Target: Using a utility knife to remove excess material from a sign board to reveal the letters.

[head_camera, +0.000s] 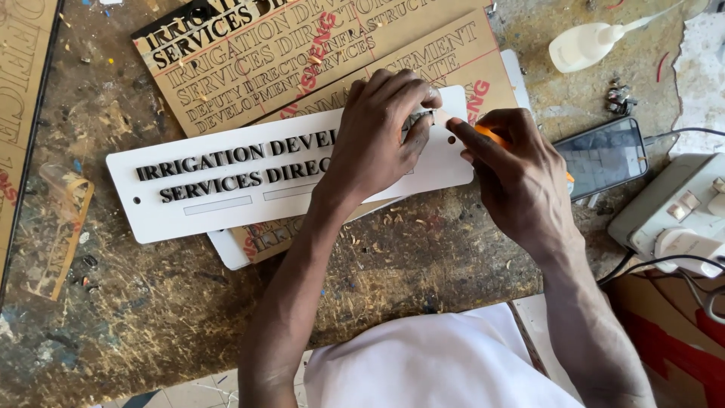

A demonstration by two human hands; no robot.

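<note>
Head view: at a scarred workbench (151,317), the left hand (381,132) pinches a small letter piece (420,115) against a white sign plate (226,204) at centre, while the right hand (513,170), at three o'clock, closes around an orange tool (492,136).

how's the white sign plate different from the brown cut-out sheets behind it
The white sign plate is glossy with raised dark letters; the brown cut-out sheets are matte with letter-shaped outlines. The plate lies on top, under the left hand; the sheets lie beneath, untouched. Both are flat, lettered rectangles.
</note>
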